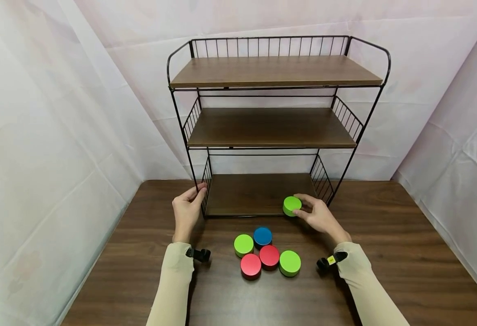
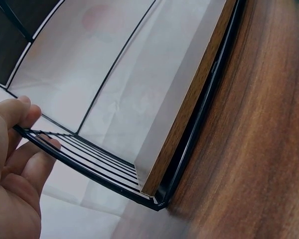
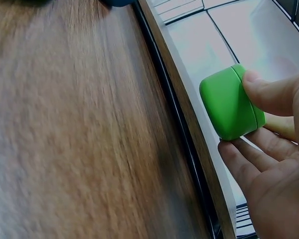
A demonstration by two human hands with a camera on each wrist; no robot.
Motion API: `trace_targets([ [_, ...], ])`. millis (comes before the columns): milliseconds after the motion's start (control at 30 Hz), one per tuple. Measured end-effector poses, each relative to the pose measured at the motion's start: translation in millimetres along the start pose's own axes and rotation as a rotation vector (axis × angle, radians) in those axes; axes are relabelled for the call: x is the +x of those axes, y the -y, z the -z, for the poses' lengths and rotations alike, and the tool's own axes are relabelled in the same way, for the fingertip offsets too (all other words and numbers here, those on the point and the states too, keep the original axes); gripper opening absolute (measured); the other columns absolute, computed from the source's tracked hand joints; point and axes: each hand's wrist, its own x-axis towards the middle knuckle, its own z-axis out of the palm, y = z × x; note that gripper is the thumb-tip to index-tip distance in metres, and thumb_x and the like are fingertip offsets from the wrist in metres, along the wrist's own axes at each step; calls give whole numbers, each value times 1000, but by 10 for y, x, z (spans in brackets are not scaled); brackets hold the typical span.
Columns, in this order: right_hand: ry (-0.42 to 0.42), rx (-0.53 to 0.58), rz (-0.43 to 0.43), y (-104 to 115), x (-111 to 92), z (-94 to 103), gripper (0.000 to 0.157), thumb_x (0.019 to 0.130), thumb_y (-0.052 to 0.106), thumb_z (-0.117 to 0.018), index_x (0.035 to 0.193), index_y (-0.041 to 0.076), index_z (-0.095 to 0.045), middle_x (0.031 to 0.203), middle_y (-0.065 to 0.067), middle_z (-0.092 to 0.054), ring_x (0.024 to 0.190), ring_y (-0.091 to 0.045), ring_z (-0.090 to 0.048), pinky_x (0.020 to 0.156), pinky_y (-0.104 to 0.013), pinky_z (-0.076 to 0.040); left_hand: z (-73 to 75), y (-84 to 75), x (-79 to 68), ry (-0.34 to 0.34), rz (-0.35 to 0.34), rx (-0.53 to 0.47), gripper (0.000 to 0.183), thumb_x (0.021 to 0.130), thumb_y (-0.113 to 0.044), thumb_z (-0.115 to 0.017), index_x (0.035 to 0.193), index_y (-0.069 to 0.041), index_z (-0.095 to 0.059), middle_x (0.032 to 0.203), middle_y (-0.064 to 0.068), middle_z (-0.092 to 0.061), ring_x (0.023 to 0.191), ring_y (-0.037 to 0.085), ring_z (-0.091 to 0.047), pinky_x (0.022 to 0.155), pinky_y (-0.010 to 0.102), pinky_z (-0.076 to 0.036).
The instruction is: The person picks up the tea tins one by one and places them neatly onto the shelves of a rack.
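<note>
A three-tier shelf rack (image 1: 271, 130) with brown boards and a black wire frame stands on the table. My left hand (image 1: 186, 213) grips the wire side of its bottom tier; in the left wrist view its thumb and fingers close round the side rail (image 2: 84, 168). A green puck-shaped piece (image 1: 292, 205) is pinched between the thumb and fingers of my right hand (image 1: 319, 220). It is at the front edge of the bottom board (image 1: 259, 192), near the right end. In the right wrist view the green piece (image 3: 228, 103) shows a seam and is tilted.
In front of the rack, on the brown table (image 1: 140, 262), several similar round pieces lie in a cluster: a blue one (image 1: 262, 237), two red ones (image 1: 250, 264) and two more green ones (image 1: 289, 262). White cloth (image 1: 59, 136) hangs behind and at both sides.
</note>
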Motion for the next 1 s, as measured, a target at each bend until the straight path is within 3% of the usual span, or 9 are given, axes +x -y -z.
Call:
trace_targets([
  [200, 5, -20, 5, -57, 25, 23, 52, 91, 26, -68, 137, 8, -51, 131, -13, -59, 117, -29, -60, 95, -44, -50, -11, 31, -25, -5, -10, -18, 18, 87, -5, -71, 102, 3, -74, 99, 19, -73, 92, 23, -72, 74, 14, -53],
  [333, -2, -33, 5, -66, 59, 61, 52, 91, 25, -69, 136, 8, -52, 130, -13, -60, 118, -30, -60, 96, -46, -49, -28, 155, 4, -18, -19, -21, 17, 87, -5, -71, 102, 2, -75, 98, 17, -74, 92, 26, -71, 73, 14, -53],
  [533, 1, -43, 0, -85, 88, 93, 52, 91, 25, -69, 136, 6, -51, 129, -14, -60, 116, -29, -61, 94, -45, -50, -43, 323, 26, -30, -10, -7, 17, 87, -14, -73, 102, -7, -77, 99, 12, -74, 92, 15, -72, 73, 11, -52],
  [767, -7, -49, -4, -92, 128, 98, 50, 91, 23, -69, 135, 6, -52, 128, -13, -61, 114, -29, -62, 93, -45, -51, -35, 313, 18, -32, 0, 16, 18, 87, -23, -73, 102, -14, -78, 97, 5, -75, 87, 1, -70, 71, 13, -52],
  [1000, -4, -57, -27, -108, 178, 103, 53, 92, 26, -68, 137, 6, -50, 133, -14, -58, 120, -30, -59, 96, -47, -49, -28, 305, 21, -25, -1, -6, 21, 88, -21, -73, 104, -9, -77, 98, 8, -75, 89, 9, -72, 72, 13, -53],
])
